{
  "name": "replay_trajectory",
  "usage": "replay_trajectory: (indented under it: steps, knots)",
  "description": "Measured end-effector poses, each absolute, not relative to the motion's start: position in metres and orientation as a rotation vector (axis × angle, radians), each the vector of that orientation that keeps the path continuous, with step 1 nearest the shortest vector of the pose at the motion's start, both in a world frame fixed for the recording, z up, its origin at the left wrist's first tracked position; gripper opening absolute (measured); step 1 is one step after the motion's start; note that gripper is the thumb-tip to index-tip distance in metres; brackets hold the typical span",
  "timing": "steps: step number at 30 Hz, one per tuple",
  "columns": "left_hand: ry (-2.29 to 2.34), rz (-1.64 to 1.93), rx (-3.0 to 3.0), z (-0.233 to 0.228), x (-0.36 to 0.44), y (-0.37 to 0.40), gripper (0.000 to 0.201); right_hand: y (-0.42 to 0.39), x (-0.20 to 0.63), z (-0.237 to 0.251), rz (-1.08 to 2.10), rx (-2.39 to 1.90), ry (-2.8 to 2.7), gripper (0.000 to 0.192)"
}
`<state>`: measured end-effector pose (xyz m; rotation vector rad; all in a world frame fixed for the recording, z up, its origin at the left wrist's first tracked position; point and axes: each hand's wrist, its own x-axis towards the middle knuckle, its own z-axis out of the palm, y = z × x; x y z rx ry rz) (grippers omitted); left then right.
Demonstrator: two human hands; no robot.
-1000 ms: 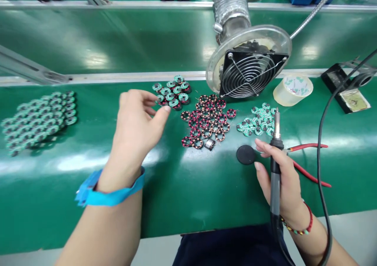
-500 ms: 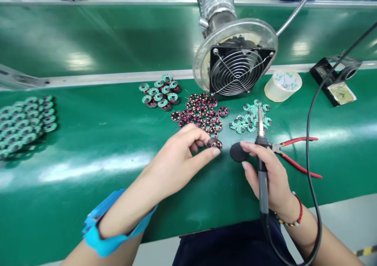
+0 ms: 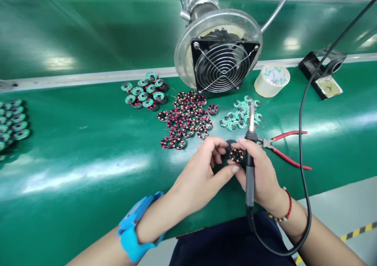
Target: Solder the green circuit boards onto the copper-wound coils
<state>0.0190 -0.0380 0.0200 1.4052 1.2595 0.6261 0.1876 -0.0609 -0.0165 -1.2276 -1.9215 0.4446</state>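
My left hand (image 3: 203,175) pinches a small copper-wound motor stator (image 3: 236,155) between thumb and fingers, just above a round black disc (image 3: 230,145). My right hand (image 3: 260,169) grips a soldering iron (image 3: 250,167) with its metal tip pointing away from me. The right thumb and forefinger also reach the stator's right side, so both hands meet at it. Left of the fan lies a cluster of loose stators (image 3: 188,112), some with red and some with copper windings. Small green circuit boards (image 3: 243,114) are heaped beyond the iron's tip.
A fume extractor fan (image 3: 224,71) hangs over the bench's back. Near it are a tape roll (image 3: 271,83) and an iron stand (image 3: 315,77). Red-handled cutters (image 3: 287,148) lie right. Stators topped with green boards (image 3: 147,93) stand back left; more green-topped parts (image 3: 13,120) sit far left. The iron's cable (image 3: 302,140) loops right.
My left hand has brought the stator rightward to the right hand's fingertips, over the black disc. The right hand still holds the soldering iron. The whole view has shifted slightly.
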Motion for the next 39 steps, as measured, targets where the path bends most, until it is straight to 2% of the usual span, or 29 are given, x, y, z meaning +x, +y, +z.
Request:
replay_trajectory:
  steps: [11,17,22,26,29,32,36,39]
  knots:
    - [1.228,0.544,1.707,0.022,0.017,-0.032,0.001,-0.06,0.19,-0.017,0.545,-1.141,-2.155,0.052]
    - [1.241,0.567,1.797,0.021,0.014,-0.031,0.011,-0.059,0.19,-0.018,0.421,-1.203,-2.174,0.045]
    - [1.237,0.419,1.56,0.019,0.013,-0.029,0.015,-0.06,0.192,-0.02,0.419,-1.225,-2.186,0.046]
    - [1.179,0.367,1.6,0.023,0.004,-0.024,0.018,-0.058,0.193,-0.013,0.378,-1.2,-2.171,0.041]
    - [1.275,0.482,1.685,0.027,-0.005,-0.018,0.017,-0.056,0.193,-0.006,0.364,-1.172,-2.071,0.046]
    - [1.343,0.61,1.523,0.03,-0.008,-0.016,0.016,-0.056,0.194,-0.004,0.378,-1.185,-2.013,0.052]
    - [1.106,0.466,1.26,0.029,0.004,-0.02,0.025,-0.056,0.194,-0.008,0.353,-1.156,-2.049,0.054]
    - [1.074,0.45,1.18,0.027,0.013,-0.024,0.024,-0.057,0.192,-0.01,0.269,-1.147,-2.095,0.055]
